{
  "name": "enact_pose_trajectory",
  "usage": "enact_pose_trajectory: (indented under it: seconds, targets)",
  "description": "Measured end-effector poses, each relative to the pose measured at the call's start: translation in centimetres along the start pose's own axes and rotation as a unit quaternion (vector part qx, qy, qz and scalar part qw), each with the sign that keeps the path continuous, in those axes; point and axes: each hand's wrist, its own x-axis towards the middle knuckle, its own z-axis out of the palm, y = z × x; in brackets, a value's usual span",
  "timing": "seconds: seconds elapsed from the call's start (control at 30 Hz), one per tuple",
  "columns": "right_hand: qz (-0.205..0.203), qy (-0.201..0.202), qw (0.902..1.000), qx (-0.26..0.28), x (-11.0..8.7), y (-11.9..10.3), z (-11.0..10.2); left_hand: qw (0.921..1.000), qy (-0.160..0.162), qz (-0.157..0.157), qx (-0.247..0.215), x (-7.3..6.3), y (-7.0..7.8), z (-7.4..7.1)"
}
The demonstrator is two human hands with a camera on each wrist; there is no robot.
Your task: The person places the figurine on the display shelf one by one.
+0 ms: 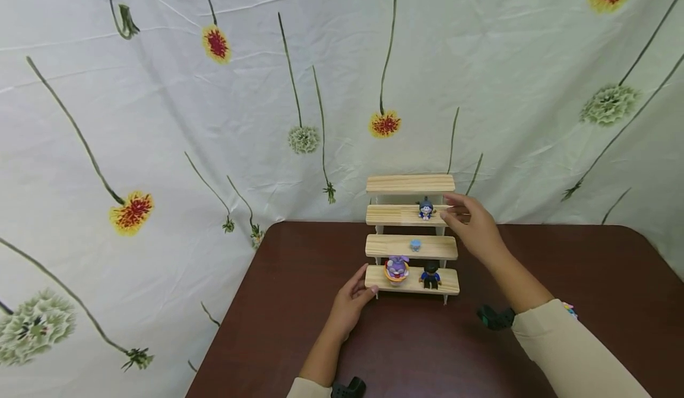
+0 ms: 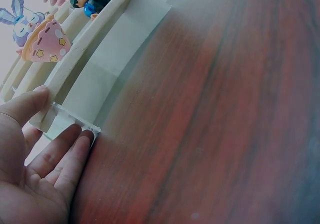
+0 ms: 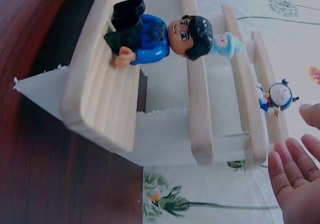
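Table (image 1: pixel 427 350) spans the lower frame, bearing right of centre a tiered stand (image 1: pixel 410 184), long axis left-to-right, between the left hand (image 1: pixel 350 303), pinching its lower-left corner, and loosely parted right hand (image 1: pixel 475 226), nearer the dark-capped figure (image 1: pixel 426 209).

Right hand (image 3: pixel 299 178) (right wrist view) partly beyond the picture's edge.
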Motion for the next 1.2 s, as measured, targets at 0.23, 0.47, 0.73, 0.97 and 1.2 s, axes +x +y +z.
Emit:
enact_pose_trajectory:
  seconds: [0.23,0.47,0.73,0.97,1.2]
  targets:
    - [0.008,0.022,0.9997,-0.006,-0.9,1.0,-1.2,1.0,0.001,0.003,-0.003,0.0,0.0,0.0]
    - [0.014,0.037,0.999,-0.02,-2.1,2.3,-2.6,0.9999,0.001,0.004,-0.011,0.0,-0.1,0.0]
    - [0.012,0.059,0.9978,-0.027,-3.9,3.3,-3.8,1.0,0.002,-0.001,-0.009,-0.1,0.1,0.0]
    - [0.004,0.072,0.997,-0.027,-5.1,4.3,-4.6,1.0,0.001,-0.004,-0.009,-0.3,0.3,0.1]
    - [0.01,0.07,0.9969,-0.035,-6.4,5.0,-5.8,1.0,0.004,-0.007,-0.003,-0.3,0.5,0.1]
